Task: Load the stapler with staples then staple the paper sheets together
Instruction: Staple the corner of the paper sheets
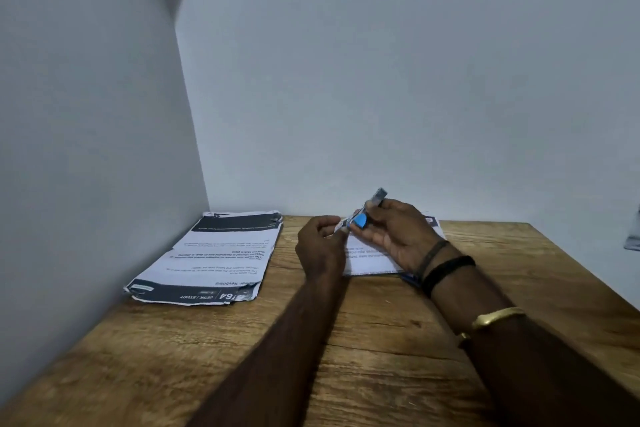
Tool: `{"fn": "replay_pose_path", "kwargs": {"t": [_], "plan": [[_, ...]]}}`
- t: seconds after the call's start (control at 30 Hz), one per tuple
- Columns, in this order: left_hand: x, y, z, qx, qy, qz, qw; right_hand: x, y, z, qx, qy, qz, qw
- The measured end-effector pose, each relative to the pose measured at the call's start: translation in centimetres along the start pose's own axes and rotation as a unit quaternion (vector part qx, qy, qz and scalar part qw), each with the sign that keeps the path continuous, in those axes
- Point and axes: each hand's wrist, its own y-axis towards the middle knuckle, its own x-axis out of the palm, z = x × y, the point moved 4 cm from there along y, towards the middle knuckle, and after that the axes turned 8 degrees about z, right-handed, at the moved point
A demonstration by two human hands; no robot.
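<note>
At a wooden desk [346, 357] set into a corner, I hold a small stapler [360, 220] with blue trim up off the surface, between my two hands. My right hand [391, 236] curls around its far half and tilts it up toward the wall [381, 80], so the near end faces me and I can see where I am working. My left hand [320, 243] has its fingers drawn in, and thumb and forefinger pinch that silvery near end. I cannot tell whether a strip of staples is between them, because the part is too small and blurred. My judgement is that this is the loading step and no stapling has begun. The paper sheets [367, 258] lie flat on the desk directly below my hands, probably kept there so the stapler can go straight to them once it is filled. A separate stack of printed pages [214, 260], its corners curled, sits well to the left against the side wall, away from the work. A black wristband [446, 270] and a gold bangle [498, 317] are on my right arm.
</note>
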Motion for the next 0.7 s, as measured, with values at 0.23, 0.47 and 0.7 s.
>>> {"fn": "replay_pose_path", "kwargs": {"t": [0.23,0.47,0.7], "plan": [[0.0,-0.2,0.5,0.009,0.006,0.005,1.000,1.6,0.7,-1.5,-0.218,-0.182,-0.049,0.958],[-0.1,-0.6,0.6,0.030,0.006,-0.003,1.000,1.3,0.8,-1.5,-0.303,-0.362,-0.073,0.879],[0.0,-0.9,0.9,0.016,-0.018,0.004,1.000,1.2,1.1,-1.9,-0.328,-0.372,-0.057,0.867]]}}
